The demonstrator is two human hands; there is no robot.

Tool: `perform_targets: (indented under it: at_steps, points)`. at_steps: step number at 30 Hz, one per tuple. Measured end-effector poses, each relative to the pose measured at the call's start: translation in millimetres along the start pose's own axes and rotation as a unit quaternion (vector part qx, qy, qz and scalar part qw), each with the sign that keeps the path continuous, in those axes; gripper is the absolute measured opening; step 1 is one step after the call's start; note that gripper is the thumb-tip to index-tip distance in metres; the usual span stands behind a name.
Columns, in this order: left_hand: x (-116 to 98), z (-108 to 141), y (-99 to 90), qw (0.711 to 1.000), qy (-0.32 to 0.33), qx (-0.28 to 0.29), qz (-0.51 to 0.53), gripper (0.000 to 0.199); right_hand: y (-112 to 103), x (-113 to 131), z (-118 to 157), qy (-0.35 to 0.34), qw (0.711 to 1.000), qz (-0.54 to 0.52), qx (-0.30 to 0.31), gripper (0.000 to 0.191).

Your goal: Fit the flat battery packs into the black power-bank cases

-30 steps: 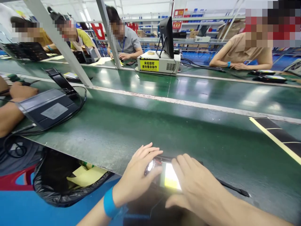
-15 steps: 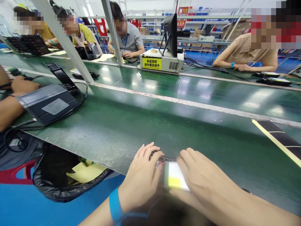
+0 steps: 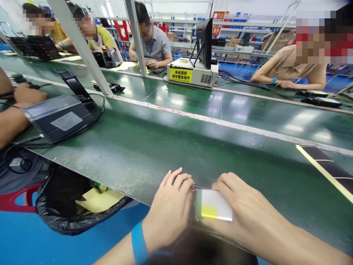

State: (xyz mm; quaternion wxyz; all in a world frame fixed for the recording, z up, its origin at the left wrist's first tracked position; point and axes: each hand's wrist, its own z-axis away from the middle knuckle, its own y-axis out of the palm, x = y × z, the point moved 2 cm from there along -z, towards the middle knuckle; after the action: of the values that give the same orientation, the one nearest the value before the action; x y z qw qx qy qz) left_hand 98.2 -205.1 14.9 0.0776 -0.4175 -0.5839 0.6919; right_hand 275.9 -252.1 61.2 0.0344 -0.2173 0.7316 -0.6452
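A flat silver pouch battery (image 3: 220, 202) with a patch of yellow tape lies at the near edge of the green bench, between my two hands. My right hand (image 3: 239, 206) grips its right end, thumb along the near side and fingers curled at the far side. My left hand (image 3: 173, 206), with a blue band at the wrist, bends over the left end, where a bit of red wire and a dark edge show. What the left fingers press on is mostly covered by the hand itself.
A dark metal box (image 3: 66, 117) with cables sits on the bench (image 3: 154, 143) at left, beside a co-worker's arm. A sheet of black stickers (image 3: 325, 162) lies at right. A bin with a black bag (image 3: 63, 198) stands below the edge. Across stand a monitor (image 3: 204, 44) and several people.
My right hand has shifted slightly right and uncovered more of the silver battery. My left hand remains at its left end. The view has tilted a little.
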Motion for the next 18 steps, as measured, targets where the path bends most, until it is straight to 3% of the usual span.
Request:
perform_targets:
  at_steps: [5, 10, 14, 18]
  points:
    - [6, 2, 2.1, 0.998, 0.004, -0.003, 0.058, 0.033, 0, -3, -1, 0.054, 0.994, -0.058, 0.072, 0.039]
    - [14, 14, -8.7, 0.988, 0.016, -0.07, 0.136, 0.03, 4, -12, 6, 0.097, 0.983, -0.096, 0.12, 0.034]
    - [19, 18, -19.7, 0.982, 0.031, 0.007, 0.186, 0.051, 13, -17, 14, 0.068, 0.987, -0.116, 0.084, 0.041]
    - [26, 13, -25.3, 0.98, 0.001, 0.011, 0.201, 0.058, 17, -17, 17, 0.034, 0.992, -0.121, 0.024, 0.042]
